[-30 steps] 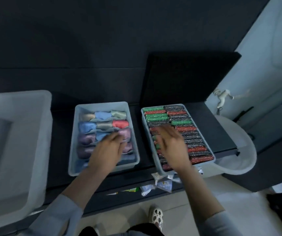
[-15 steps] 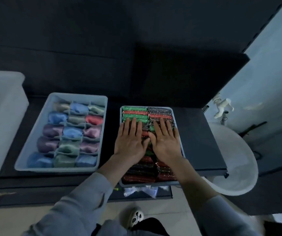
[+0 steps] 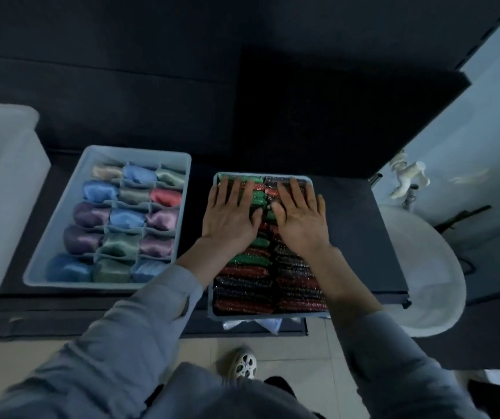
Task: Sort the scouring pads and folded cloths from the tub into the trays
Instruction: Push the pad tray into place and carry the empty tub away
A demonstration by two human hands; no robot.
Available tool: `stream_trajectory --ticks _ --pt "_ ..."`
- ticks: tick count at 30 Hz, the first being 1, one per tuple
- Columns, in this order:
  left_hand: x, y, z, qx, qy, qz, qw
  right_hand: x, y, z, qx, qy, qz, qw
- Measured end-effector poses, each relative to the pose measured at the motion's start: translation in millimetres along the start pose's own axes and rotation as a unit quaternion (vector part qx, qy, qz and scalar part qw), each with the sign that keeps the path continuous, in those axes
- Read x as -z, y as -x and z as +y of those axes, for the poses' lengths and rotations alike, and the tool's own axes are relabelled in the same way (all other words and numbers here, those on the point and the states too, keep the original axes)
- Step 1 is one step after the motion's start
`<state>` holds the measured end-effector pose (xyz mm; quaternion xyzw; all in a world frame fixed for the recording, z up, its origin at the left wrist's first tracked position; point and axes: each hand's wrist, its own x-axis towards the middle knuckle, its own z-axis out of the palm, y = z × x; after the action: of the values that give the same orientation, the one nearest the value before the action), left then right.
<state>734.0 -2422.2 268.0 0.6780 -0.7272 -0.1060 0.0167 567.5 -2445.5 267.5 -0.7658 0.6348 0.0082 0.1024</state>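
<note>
**Head view: both hands flatten the far rows of the pad tray**

Head view shows us at a dark worktop (image 3: 348,237). Half a second ago our hands lay flat mid-tray; now they have slid to the far end. A second ago they were over separate trays. The white tub (image 3: 4,189) sits at the left edge, its inside not visible to us. The cloth tray (image 3: 61,225) holds folded cloths (image 3: 127,219) in divided cells. The pad tray (image 3: 212,297) is packed with scouring pads (image 3: 242,279) in two columns. Our left hand (image 3: 230,216) and right hand (image 3: 300,219) rest spread, palms down, pressing the pads. We judge the sorting near done, this being levelling. A white basin (image 3: 424,267) stands right; tiled floor (image 3: 61,352) lies below.
</note>
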Motion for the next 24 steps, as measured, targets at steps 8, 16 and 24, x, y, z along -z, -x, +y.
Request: stream_trajectory --ticks 8,16,24 --pt "-23 67 19 0.004 -0.008 0.023 1.0 -33 75 -15 -0.024 0.011 0.058 0.998" --pt "3 77 2 -0.077 0.067 0.096 0.99 -10 85 -4 0.057 -0.097 0.179 0.977" --pt "0 87 -30 -0.155 0.194 0.084 0.965 9 106 -41 0.192 -0.099 0.043 0.975"
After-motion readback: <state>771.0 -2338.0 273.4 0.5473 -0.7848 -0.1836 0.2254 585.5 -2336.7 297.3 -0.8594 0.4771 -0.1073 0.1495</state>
